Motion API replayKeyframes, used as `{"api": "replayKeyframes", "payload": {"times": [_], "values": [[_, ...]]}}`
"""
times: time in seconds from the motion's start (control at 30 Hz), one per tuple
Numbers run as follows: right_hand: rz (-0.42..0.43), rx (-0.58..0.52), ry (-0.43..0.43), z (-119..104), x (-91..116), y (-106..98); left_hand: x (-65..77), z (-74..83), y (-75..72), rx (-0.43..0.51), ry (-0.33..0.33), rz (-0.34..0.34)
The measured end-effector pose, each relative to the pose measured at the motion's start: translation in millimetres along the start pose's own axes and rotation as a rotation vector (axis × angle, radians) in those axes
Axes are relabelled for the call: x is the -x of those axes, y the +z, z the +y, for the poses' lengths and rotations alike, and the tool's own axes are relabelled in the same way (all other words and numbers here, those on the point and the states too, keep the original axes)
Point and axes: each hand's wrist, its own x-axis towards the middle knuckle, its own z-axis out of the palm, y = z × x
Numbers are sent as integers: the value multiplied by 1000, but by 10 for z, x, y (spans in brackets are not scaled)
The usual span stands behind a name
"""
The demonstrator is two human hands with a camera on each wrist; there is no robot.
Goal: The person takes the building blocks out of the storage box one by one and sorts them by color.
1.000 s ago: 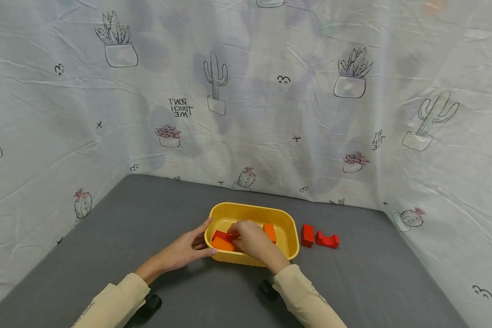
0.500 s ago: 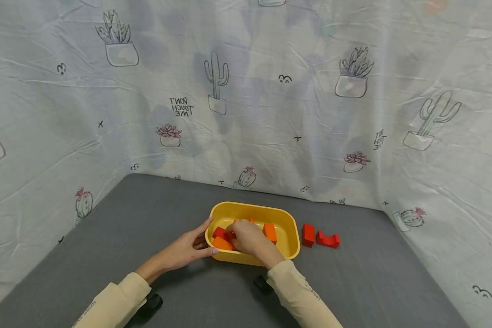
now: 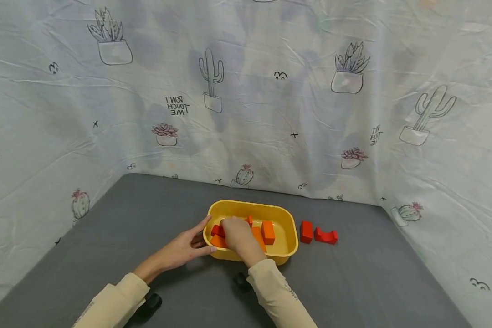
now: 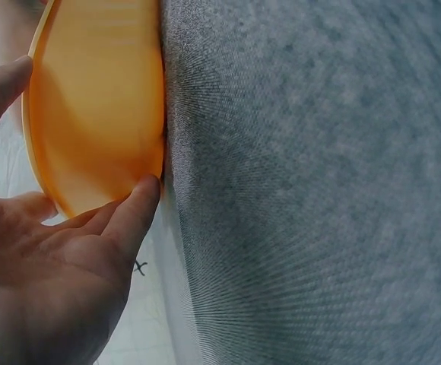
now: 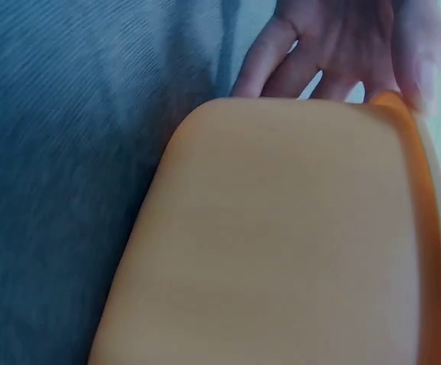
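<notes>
Yellow tub [image 3: 252, 210], one end against the splayed left hand [image 3: 181, 250]

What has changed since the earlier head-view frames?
The right hand has moved left inside the yellow bin, uncovering more of an orange block; what it grips, if anything, is hidden. The left hand stays against the bin's left end; the red block and curved red piece outside haven't moved.

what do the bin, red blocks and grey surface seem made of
Bin: probably moulded plastic, slightly glossy, given smooth rounded walls and rim.
Red blocks: painted wood or plastic, fairly matte; their even colour leaves it open.
Grey surface: likely matte cloth; fine weave shows.
</notes>
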Motion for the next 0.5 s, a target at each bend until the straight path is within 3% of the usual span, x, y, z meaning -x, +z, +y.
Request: {"api": "replayKeyframes", "payload": {"times": [0.2,0.5], "values": [[12,60,55,-51,-29,68,4,-5,13,-15,-10,17],[34,57,48,-57,-27,82,7,-1,29,-8,-18,19]]}}
